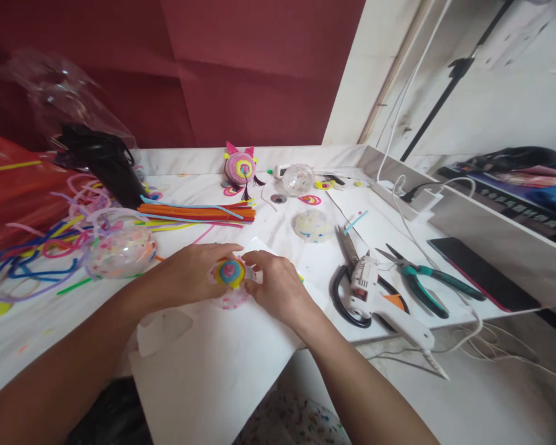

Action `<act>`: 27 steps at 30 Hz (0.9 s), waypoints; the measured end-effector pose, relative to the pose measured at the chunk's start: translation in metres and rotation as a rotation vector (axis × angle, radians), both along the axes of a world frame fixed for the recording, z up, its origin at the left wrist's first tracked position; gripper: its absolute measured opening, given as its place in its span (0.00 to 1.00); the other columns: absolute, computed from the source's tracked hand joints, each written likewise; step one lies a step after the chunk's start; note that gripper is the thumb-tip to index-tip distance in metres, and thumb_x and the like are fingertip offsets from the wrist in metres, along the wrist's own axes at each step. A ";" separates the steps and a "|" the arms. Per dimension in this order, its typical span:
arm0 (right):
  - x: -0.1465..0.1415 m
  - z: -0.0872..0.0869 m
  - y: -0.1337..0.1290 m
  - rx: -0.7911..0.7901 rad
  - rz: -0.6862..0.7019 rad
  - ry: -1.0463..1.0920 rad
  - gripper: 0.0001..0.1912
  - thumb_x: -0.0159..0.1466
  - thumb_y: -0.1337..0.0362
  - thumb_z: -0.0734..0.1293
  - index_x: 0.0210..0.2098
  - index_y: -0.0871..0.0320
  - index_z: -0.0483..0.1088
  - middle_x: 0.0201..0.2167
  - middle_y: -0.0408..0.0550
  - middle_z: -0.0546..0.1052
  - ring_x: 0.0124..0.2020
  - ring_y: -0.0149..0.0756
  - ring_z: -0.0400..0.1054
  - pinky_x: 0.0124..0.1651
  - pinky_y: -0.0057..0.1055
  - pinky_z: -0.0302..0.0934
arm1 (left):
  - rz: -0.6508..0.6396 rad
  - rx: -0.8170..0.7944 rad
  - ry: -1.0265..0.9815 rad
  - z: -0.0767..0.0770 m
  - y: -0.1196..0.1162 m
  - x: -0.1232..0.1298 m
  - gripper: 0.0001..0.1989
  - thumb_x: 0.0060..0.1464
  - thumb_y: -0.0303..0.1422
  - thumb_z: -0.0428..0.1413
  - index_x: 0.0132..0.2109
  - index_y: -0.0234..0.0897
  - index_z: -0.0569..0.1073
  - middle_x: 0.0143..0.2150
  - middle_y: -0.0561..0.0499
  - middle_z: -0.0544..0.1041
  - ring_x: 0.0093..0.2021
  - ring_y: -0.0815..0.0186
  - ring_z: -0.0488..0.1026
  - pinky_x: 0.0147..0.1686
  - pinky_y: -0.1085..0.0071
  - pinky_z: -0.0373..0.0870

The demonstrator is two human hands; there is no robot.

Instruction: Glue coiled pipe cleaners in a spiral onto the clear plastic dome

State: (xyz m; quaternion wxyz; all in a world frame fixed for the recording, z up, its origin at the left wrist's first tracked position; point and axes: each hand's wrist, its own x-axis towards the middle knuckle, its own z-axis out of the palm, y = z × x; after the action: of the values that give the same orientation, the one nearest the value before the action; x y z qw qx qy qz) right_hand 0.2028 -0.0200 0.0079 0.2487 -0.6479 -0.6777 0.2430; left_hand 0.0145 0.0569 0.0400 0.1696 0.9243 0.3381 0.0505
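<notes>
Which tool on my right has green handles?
The pliers, rightmost of the three; the glue gun is white, the scissors have black and orange handles.

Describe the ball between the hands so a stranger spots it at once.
On the white table, find the paper reaching past the front edge. Near its far end, the ball sits between the left hand and right hand. Its pink centre, ringed by blue, then yellow, sets it apart from the clear ball to the left.

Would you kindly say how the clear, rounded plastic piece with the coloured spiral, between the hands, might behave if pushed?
The clear, rounded plastic piece would probably roll, given its curved outline. Its see-through body suggests a light, hollow shell.
</notes>
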 end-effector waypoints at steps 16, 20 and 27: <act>0.007 -0.004 0.011 0.016 0.092 0.101 0.22 0.62 0.76 0.73 0.54 0.54 0.81 0.57 0.53 0.80 0.55 0.44 0.77 0.57 0.38 0.67 | 0.306 -0.008 0.006 -0.012 -0.012 -0.008 0.37 0.52 0.55 0.55 0.63 0.39 0.73 0.59 0.38 0.83 0.57 0.40 0.81 0.55 0.48 0.78; 0.009 -0.007 0.013 -0.012 0.099 0.182 0.23 0.62 0.74 0.73 0.56 0.53 0.78 0.55 0.50 0.82 0.50 0.41 0.77 0.50 0.35 0.66 | 0.336 -0.055 -0.046 -0.013 -0.009 -0.008 0.36 0.48 0.54 0.57 0.60 0.40 0.75 0.57 0.39 0.84 0.55 0.42 0.82 0.55 0.48 0.79; 0.010 -0.006 0.006 -0.051 0.059 0.169 0.20 0.63 0.71 0.73 0.54 0.53 0.77 0.42 0.47 0.84 0.40 0.40 0.77 0.39 0.32 0.62 | 0.292 -0.081 -0.134 -0.014 -0.006 -0.007 0.32 0.48 0.52 0.59 0.57 0.42 0.75 0.54 0.44 0.86 0.51 0.48 0.84 0.53 0.54 0.81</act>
State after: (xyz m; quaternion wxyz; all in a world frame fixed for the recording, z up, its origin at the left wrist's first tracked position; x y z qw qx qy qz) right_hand 0.2124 -0.0138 0.0023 0.2812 -0.6109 -0.6667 0.3211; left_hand 0.0077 0.0508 0.0264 0.2197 0.8524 0.4585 0.1224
